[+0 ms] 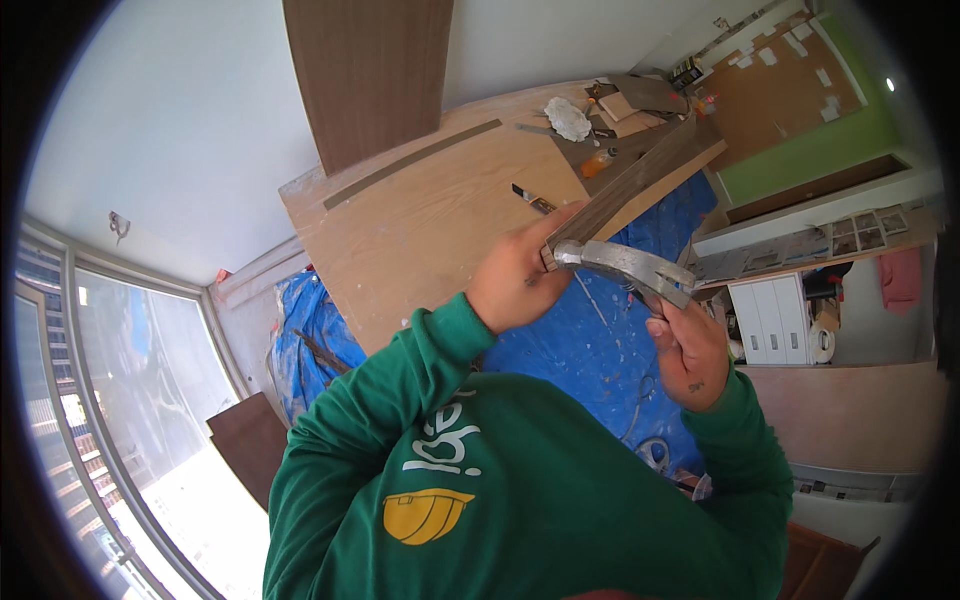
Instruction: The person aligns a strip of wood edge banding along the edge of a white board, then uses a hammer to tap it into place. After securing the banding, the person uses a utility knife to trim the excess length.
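Observation:
My left hand [522, 278] grips the near end of a long brown wooden strip [638, 182], which runs away to the far right over the table edge. In my right hand [690, 352] is a claw hammer [625, 264], its handle mostly hidden behind my fingers. The hammer's striking face is at the strip's near end, beside my left hand; whether they touch, I cannot tell. A utility knife [532, 198] with a dark and yellow handle lies on the plywood sheet [420, 240], just beyond my left hand.
On the table sit a narrow strip [410, 164], an orange bottle [598, 162], a crumpled white item [568, 118] and wood offcuts [640, 95]. A brown panel [370, 80] stands against the wall. Blue sheeting [560, 345] covers the floor. White drawers [770, 318] stand at right.

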A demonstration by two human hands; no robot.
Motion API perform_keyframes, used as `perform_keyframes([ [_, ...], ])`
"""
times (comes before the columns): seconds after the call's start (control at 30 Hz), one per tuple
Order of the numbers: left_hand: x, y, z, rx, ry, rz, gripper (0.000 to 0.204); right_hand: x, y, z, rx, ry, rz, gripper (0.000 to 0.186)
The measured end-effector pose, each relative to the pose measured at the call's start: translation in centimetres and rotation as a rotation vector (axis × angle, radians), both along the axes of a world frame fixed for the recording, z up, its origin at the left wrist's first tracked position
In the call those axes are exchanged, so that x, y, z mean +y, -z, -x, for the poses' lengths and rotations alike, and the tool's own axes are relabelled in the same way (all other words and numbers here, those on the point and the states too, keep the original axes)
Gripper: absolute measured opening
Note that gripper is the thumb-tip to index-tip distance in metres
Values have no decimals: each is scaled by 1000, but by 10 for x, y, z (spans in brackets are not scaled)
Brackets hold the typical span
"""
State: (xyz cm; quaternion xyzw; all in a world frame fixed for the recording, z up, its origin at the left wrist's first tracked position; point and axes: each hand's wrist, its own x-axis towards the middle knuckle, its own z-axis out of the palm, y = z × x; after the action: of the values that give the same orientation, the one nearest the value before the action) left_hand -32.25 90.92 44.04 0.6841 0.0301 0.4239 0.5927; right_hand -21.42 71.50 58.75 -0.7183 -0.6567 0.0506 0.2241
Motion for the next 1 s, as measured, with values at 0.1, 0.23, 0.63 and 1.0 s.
perform_keyframes([
  [0.1,2,0,0,-2,30,21,69,-4,-2,-2,-61,45,-49,24],
  [0.23,2,0,1,63,38,48,69,-8,1,-2,-49,35,-104,23],
  [0.63,-2,-3,1,48,64,86,69,-11,15,-9,54,157,-32,22],
  [1.0,-7,-4,0,71,8,33,64,-17,15,-20,144,241,-191,18],
])
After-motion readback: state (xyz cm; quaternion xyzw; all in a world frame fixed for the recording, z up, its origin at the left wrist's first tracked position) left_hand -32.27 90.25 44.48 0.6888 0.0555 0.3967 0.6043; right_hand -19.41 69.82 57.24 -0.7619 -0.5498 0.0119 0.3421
